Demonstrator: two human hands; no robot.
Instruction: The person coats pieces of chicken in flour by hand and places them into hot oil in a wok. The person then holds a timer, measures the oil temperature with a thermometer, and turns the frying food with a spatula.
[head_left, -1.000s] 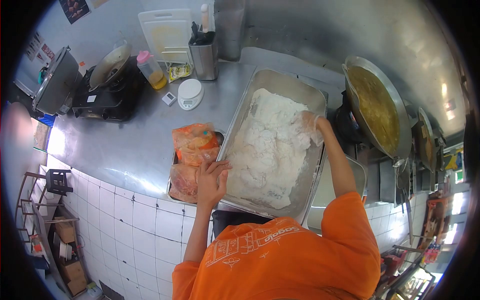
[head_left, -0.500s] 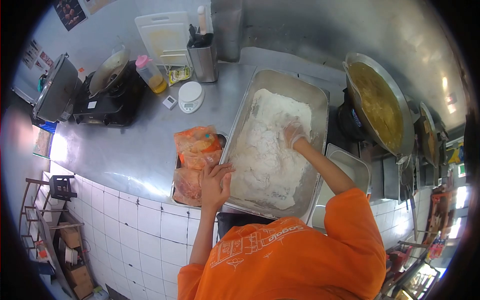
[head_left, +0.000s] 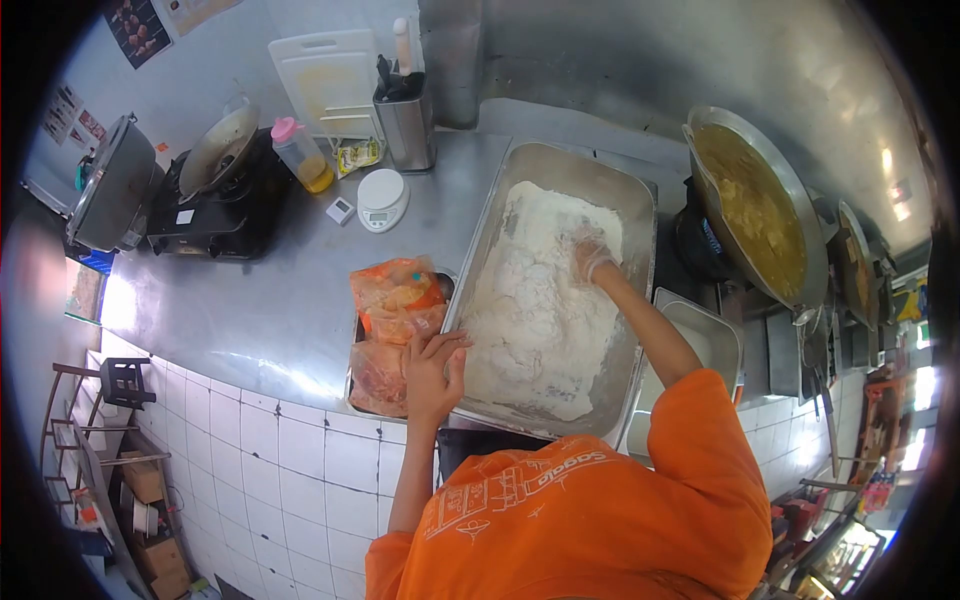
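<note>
Right hand (head_left: 590, 260) is in white powder (head_left: 560, 208), can't tell if it's pinching any; left hand (head_left: 433, 378) sits loosely spread at the metal tray (head_left: 580, 166).

The tray (head_left: 600, 172) is showing smooth metal around matt, clumpy white powder (head_left: 535, 290). On the left, the metal counter (head_left: 250, 310) is gleaming and plastic bags (head_left: 395, 300) are looking glossy; near, the cloth shirt (head_left: 600, 530) is looking matt.

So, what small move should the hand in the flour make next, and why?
Probably the right hand should push loose flour over the white lumps: it is in the flour right beside them, while the left hand rests at the tray's left rim.
</note>
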